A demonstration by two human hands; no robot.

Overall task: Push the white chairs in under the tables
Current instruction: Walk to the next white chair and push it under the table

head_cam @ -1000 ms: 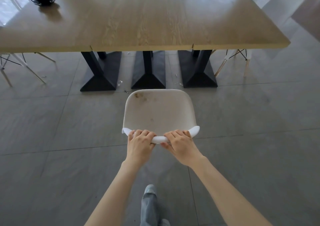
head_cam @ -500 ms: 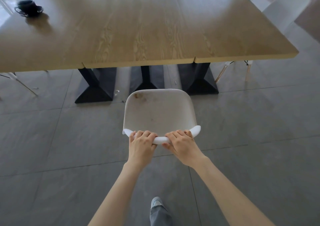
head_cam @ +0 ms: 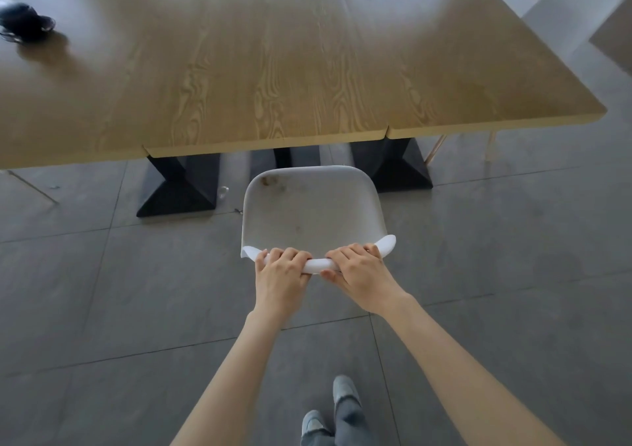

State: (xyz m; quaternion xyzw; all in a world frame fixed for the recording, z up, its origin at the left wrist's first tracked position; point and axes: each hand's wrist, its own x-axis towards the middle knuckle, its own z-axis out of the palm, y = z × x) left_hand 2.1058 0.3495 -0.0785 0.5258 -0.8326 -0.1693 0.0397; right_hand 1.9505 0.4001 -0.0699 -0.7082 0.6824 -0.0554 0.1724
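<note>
Two hands grip one white chair (head_cam: pixel 313 213) by the top of its back: my left hand (head_cam: pixel 281 279) and right hand (head_cam: pixel 362 274) sit side by side, fingers curled over the rim. Its seat front is just at the near edge of the wooden table (head_cam: pixel 273 69), above three black bases (head_cam: pixel 181 185). One more white chair (head_cam: pixel 571 11) stands at the far right. One dark cup (head_cam: pixel 24 23) rests on a saucer, blurred.

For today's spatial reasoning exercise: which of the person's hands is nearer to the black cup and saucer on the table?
Left. The left hand grips the white chair backrest on the side toward the black cup and saucer; the right hand grips beside it, farther away.
</note>
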